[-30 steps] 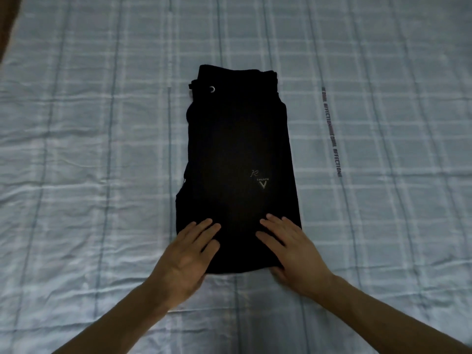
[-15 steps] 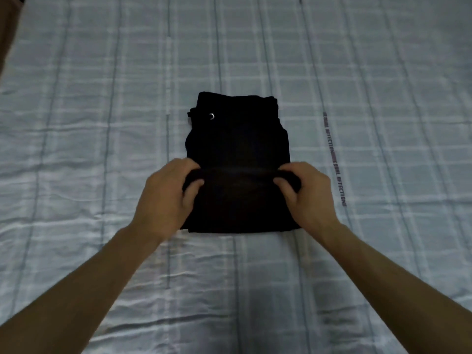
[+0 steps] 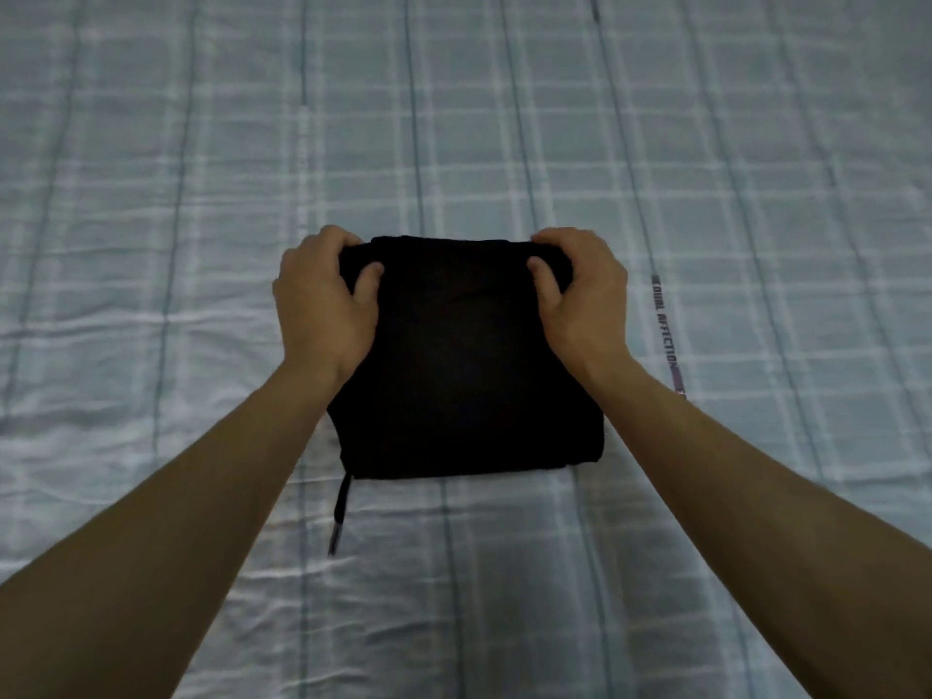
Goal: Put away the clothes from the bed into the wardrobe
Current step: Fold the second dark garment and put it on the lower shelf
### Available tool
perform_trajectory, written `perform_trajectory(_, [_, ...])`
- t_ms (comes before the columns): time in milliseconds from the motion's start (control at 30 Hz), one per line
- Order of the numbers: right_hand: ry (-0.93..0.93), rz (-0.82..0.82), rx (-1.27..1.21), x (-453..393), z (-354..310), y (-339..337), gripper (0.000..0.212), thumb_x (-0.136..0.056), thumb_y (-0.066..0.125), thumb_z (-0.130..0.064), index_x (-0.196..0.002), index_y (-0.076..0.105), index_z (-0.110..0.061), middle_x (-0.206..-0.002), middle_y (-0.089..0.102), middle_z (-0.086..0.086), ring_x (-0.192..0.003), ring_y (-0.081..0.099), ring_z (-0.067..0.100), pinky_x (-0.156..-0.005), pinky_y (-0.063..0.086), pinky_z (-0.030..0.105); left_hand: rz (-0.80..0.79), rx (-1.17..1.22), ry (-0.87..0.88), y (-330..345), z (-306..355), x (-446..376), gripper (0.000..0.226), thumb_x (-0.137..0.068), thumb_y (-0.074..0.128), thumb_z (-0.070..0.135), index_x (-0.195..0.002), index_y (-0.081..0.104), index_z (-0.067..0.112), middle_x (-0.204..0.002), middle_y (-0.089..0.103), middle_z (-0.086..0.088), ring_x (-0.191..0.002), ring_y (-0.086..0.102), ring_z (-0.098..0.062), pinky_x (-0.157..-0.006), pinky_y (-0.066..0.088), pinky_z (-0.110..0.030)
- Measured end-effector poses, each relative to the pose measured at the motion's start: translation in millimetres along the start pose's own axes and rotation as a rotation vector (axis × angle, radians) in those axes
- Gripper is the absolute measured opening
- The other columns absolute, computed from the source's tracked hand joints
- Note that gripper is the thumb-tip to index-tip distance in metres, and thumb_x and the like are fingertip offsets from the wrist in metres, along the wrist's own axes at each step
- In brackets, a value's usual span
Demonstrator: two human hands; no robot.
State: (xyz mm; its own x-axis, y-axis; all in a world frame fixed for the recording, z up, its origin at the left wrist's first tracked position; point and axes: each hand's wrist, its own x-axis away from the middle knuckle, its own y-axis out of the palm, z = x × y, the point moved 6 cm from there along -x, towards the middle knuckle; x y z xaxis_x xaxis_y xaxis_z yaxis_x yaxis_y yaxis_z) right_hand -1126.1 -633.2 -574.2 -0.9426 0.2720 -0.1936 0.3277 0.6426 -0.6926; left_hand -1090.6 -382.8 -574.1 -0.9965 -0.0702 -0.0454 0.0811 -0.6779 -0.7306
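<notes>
the folded black garment (image 3: 466, 365) lies on the plaid bed sheet (image 3: 151, 244), its slightly longer side running away from the viewer, a drawstring (image 3: 340, 517) trailing off its near left corner; the left hand (image 3: 323, 300) and right hand (image 3: 580, 295) each grip a far corner, thumbs on top, fingers curled under and hidden; since half a second ago the fold has been carried to the far edge, covering the eyelet; the fabric is too dark to show any detail.
</notes>
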Motion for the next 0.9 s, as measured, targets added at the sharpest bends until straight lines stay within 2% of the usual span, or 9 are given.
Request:
perform_trajectory(100, [-0.136, -0.011, 0.122, 14, -10, 2, 0.046, -0.091, 0.061, -0.012, -0.136, 0.053, -0.007, -0.137, 0.052, 0.011, -0.129, 0.044, 0.021, -0.115, 0.027, 0.027, 0.027, -0.189, 0.101, 5, 4, 17, 0.045, -0.094, 0.061, 0.027, -0.135, 0.049, 0.01, -0.139, 0.052, -0.01, -0.13, 0.044, -0.03, -0.108, 0.035, -0.043])
perform_trajectory(200, [-0.29, -0.116, 0.266, 41, -25, 6, 0.05, -0.094, 0.058, -0.02, -0.14, 0.05, -0.005, -0.15, 0.043, 0.013, -0.144, 0.032, 0.027, -0.121, 0.018, 0.048, -0.023, -0.24, 0.31, 12, 18, 49, 0.053, -0.099, 0.053, 0.029, -0.145, 0.042, 0.005, -0.156, 0.037, -0.013, -0.146, 0.03, -0.031, -0.119, 0.024, -0.05])
perform_trajectory(267, [-0.313, -0.213, 0.387, 60, -24, 15, 0.054, -0.097, 0.053, -0.029, -0.146, 0.044, -0.008, -0.158, 0.031, 0.012, -0.15, 0.019, 0.028, -0.122, 0.009, 0.055, -0.106, -0.312, 0.398, 25, 19, 70, 0.054, -0.1, 0.048, 0.033, -0.147, 0.041, 0.006, -0.158, 0.033, -0.013, -0.149, 0.023, -0.029, -0.12, 0.02, -0.052])
perform_trajectory(400, [-0.278, -0.405, 0.419, 78, -3, 38, 0.065, -0.1, 0.04, -0.046, -0.155, 0.025, -0.016, -0.165, 0.009, 0.01, -0.153, 0.0, 0.025, -0.123, 0.006, 0.05, -0.28, -0.501, 0.415, 52, -3, 84, 0.063, -0.102, 0.033, 0.047, -0.155, 0.029, 0.014, -0.165, 0.016, -0.007, -0.153, 0.008, -0.025, -0.122, 0.012, -0.054])
perform_trajectory(500, [-0.218, -0.459, 0.455, 72, 11, 47, 0.07, -0.1, 0.033, -0.054, -0.158, 0.01, -0.023, -0.166, -0.003, 0.008, -0.152, -0.008, 0.023, -0.124, 0.002, 0.047, -0.336, -0.566, 0.394, 61, -11, 76, 0.068, -0.101, 0.026, 0.052, -0.158, 0.017, 0.017, -0.166, 0.006, -0.008, -0.153, 0.001, -0.027, -0.122, 0.007, -0.056])
perform_trajectory(667, [-0.213, -0.49, 0.447, 72, 11, 45, 0.072, -0.1, 0.033, -0.055, -0.158, 0.006, -0.023, -0.166, -0.006, 0.007, -0.152, -0.012, 0.022, -0.124, 0.0, 0.046, -0.346, -0.628, 0.424, 55, -1, 77, 0.069, -0.099, 0.032, 0.05, -0.156, 0.023, 0.012, -0.164, 0.012, -0.015, -0.152, 0.007, -0.034, -0.121, 0.007, -0.058])
perform_trajectory(900, [-0.278, -0.549, 0.467, 120, 16, 20, 0.075, -0.097, 0.036, -0.058, -0.158, 0.011, -0.023, -0.165, -0.003, 0.012, -0.152, -0.009, 0.026, -0.123, 0.01, 0.05, -0.453, -0.571, 0.549, 31, -18, 136, 0.075, -0.097, 0.037, 0.059, -0.154, 0.029, 0.012, -0.165, 0.015, -0.011, -0.153, 0.006, -0.028, -0.121, 0.012, -0.057])
